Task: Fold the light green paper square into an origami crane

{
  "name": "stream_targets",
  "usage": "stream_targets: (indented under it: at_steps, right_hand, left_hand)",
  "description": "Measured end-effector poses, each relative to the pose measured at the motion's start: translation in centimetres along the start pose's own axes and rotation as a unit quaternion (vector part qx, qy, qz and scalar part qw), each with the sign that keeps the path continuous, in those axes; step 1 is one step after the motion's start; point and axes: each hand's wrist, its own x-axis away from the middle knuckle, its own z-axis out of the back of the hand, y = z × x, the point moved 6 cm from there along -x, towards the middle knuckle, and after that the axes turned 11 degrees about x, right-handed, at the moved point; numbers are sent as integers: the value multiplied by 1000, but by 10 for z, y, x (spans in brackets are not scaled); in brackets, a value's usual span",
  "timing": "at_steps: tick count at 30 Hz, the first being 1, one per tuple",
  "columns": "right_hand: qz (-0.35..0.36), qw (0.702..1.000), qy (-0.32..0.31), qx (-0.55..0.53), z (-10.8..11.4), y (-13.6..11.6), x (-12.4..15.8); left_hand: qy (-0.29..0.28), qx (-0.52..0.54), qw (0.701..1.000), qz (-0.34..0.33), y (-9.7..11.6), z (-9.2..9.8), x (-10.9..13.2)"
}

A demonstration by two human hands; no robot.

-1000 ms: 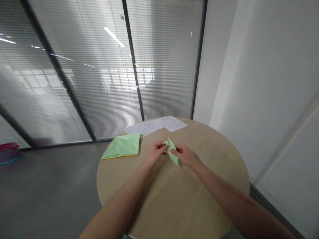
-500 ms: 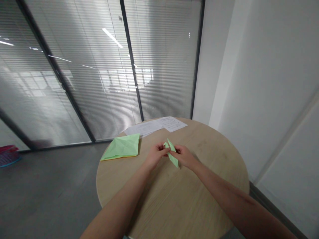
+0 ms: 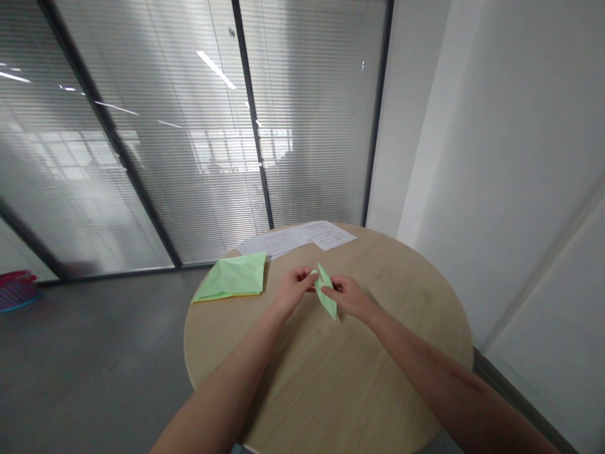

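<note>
A small piece of folded green paper (image 3: 326, 300) is held up between both hands over the round table. My left hand (image 3: 295, 289) pinches its upper left corner between thumb and fingers. On the other side, my right hand (image 3: 348, 294) grips the right edge, its thumb lying on the front face. The paper's pointed top has a split between two tips, and its lower end narrows to a corner. The fingertips behind the paper are hidden.
Creased green sheets (image 3: 234, 276) lie at the table's left edge, with a yellow-orange edge showing underneath. Printed white papers (image 3: 326, 234) overlap at the far side of the wooden table (image 3: 321, 391). A basket (image 3: 17, 291) stands on the floor at far left.
My left thumb has shifted slightly up and left along the folded paper, showing more of its face. My right hand has kept its grip.
</note>
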Motion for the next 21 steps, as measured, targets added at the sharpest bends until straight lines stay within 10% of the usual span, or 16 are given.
stream_targets:
  at_steps: [21]
  right_hand:
    - [-9, 997, 43, 68, -1, -1, 3]
  left_hand:
    - [51, 50, 996, 49, -4, 2, 5]
